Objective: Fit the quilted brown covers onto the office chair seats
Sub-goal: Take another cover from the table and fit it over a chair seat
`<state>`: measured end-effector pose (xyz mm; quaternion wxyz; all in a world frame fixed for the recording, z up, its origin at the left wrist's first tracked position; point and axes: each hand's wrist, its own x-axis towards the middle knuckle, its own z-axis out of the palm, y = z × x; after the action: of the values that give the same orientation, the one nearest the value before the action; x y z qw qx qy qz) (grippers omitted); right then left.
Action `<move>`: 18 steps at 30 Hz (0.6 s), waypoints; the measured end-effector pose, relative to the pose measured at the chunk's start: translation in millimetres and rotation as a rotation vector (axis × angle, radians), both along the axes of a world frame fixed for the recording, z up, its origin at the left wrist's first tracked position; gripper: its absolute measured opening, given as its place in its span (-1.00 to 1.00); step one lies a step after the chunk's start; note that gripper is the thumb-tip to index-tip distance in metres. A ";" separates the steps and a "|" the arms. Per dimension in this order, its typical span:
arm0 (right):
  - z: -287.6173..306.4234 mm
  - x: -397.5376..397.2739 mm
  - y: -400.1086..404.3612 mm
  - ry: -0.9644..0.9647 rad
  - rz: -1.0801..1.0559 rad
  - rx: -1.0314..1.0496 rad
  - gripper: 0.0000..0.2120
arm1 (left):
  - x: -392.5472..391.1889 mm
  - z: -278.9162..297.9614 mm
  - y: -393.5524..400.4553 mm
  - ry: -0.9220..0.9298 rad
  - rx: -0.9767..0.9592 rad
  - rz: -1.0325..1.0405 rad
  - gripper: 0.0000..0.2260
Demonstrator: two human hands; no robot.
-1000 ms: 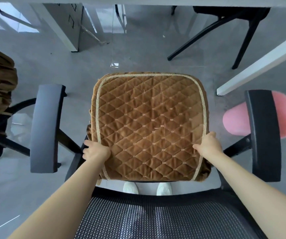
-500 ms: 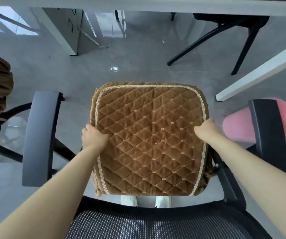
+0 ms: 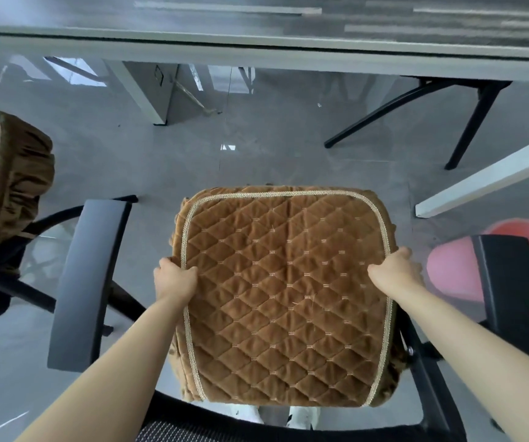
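While I lean over the mesh backrest (image 3: 193, 430) at the bottom edge, my forearms reach across it to the quilted brown cover (image 3: 284, 295), which lies flat over the seat between the two black armrests. My left hand (image 3: 175, 277) sits at the cover's left edge, about halfway along the braided trim, with the fingers curled over the side and gripping the fabric there; my right hand (image 3: 395, 269) does the same on the right edge, fingers wrapped down out of sight below the trim. The seat itself is wholly hidden under the cover, so I cannot tell how far the skirt is drawn beneath it. There is open floor between the cover's left edge and the left armrest (image 3: 89, 282); on the right, the gap to the right armrest (image 3: 512, 295) is narrower and crossed by the black armrest bracket. Below the cover's near edge, two white shoes (image 3: 301, 416) peep through. Beyond the far edge lies bare grey floor (image 3: 257, 132), then a desk edge (image 3: 257, 49). At the left, a second chair seat already wearing another brown cover (image 3: 5, 180) is cut off by the frame, and a pink shape (image 3: 451, 266) is half hidden behind the right armrest.
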<state>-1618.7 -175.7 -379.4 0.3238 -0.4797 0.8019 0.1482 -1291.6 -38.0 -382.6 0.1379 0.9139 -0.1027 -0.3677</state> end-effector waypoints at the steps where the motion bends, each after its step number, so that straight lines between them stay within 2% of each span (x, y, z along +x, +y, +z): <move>1: 0.1 -2.0 -1.6 0.014 0.006 0.046 -0.40 | 0.3 -0.9 -2.3 -0.008 -0.003 -0.022 -0.44; 4: 0.5 3.0 -14.6 -0.015 0.074 -0.003 -0.37 | 1.9 0.5 -17.3 -0.005 -0.002 -0.028 -0.45; 7: 2.6 18.7 -40.8 -0.060 0.307 -0.208 -0.34 | 16.9 -5.7 -44.2 -0.055 -0.036 -0.069 -0.50; 9: 3.4 31.0 -60.3 -0.052 0.454 -0.255 -0.38 | 28.6 -11.6 -66.4 -0.114 -0.057 -0.141 -0.51; 15: -14.1 65.8 -114.0 -0.074 0.688 -0.261 -0.49 | 46.9 -25.0 -127.8 -0.056 -0.120 -0.281 -0.58; 18: -26.2 71.4 -127.1 -0.054 0.822 -0.124 -0.59 | 50.2 -27.4 -135.4 -0.073 -0.113 -0.297 -0.66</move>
<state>-1547.3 -302.7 -405.6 0.2290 -0.7822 0.5424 0.2038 -1241.3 -173.4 -410.0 0.1295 0.8922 -0.2623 -0.3441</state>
